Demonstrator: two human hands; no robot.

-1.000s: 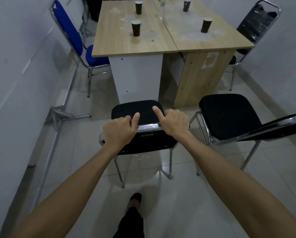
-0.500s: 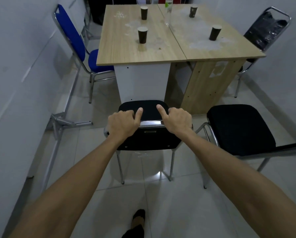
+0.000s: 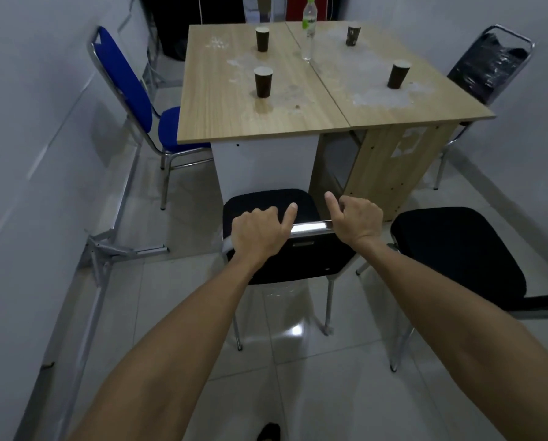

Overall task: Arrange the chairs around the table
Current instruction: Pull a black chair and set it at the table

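Observation:
A black padded chair (image 3: 266,203) with a chrome frame stands in front of me, its seat close to the white panel of the wooden table (image 3: 231,106). My left hand (image 3: 260,232) and my right hand (image 3: 355,219) both grip the chrome top bar of its backrest, index fingers stretched forward. A second black chair (image 3: 457,253) stands to the right, turned sideways. A blue chair (image 3: 129,87) sits at the table's left side, and a black chair (image 3: 492,63) wrapped in plastic at its right side.
Several dark paper cups (image 3: 263,82) and a water bottle (image 3: 309,27) stand on the table. White walls close in on both sides. A loose metal frame (image 3: 107,249) lies on the tiled floor along the left wall. My foot (image 3: 269,432) shows at the bottom.
The black chair in my hands has moved forward toward the table, and I have stepped closer with it. The second black chair has slid to my right.

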